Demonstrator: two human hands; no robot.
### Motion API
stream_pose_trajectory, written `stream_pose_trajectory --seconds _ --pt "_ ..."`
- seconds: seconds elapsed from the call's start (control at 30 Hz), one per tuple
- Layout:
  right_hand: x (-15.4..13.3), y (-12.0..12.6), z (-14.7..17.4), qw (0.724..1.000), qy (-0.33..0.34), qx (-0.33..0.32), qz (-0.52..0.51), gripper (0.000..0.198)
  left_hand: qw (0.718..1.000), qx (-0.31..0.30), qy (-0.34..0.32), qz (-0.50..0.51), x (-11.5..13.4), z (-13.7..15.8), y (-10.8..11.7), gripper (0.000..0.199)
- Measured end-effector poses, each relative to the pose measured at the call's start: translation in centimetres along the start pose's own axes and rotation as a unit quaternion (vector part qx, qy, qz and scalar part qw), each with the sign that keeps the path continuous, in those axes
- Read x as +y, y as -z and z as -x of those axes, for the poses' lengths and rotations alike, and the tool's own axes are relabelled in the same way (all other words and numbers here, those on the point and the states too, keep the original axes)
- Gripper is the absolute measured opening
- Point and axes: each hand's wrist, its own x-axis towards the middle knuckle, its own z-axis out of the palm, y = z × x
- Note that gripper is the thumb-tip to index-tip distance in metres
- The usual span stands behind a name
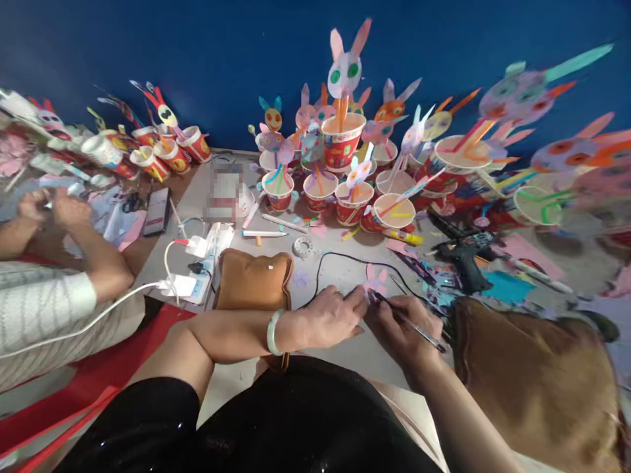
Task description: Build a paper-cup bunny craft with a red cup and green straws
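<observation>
A pen (420, 330) with a dark front part and a clear barrel is gripped in my right hand (401, 341). Its tip is at a small pink paper cutout (376, 276) with ear-like points on top. My left hand (328, 320), wearing a pale bangle (273, 332) on the wrist, has its fingers closed at the left edge of that cutout; the fingers partly hide it. A thin black cable (345, 255) curves across the table just beyond both hands. Left of my forearm lies a brown cushion-like pouch (254, 279).
Red paper cups (340, 152) with paper rabbit figures crowd the back. To the right lie a black glue gun (466, 263) and a large brown cushion (532, 381). A power strip (202, 286), markers (265, 234) and a tape ring (302, 247) are leftward. Another person's hands (71, 210) work far left.
</observation>
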Motion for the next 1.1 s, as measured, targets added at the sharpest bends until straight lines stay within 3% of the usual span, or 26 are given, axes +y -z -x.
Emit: stream_pose_trajectory --seconds 0.33,0.8,0.97,1.1 --pt "0.1 0.0 -0.2 0.999 0.033 0.020 -0.012 0.020 0.999 -0.039 -0.003 -0.006 0.0 0.1 0.5 0.055" --pt "0.1 1.5 -0.1 0.996 -0.077 0.043 0.022 0.026 1.000 0.003 -0.016 -0.009 -0.4 0.5 1.5 0.047" --pt "-0.8 2.7 1.2 1.000 -0.029 -0.008 -0.008 0.022 1.000 0.002 -0.017 -0.008 -0.3 0.5 1.5 0.046" --pt "-1.1 2.0 1.6 0.999 0.030 0.042 -0.004 0.016 1.000 0.016 -0.016 -0.005 -0.4 0.6 1.6 0.046"
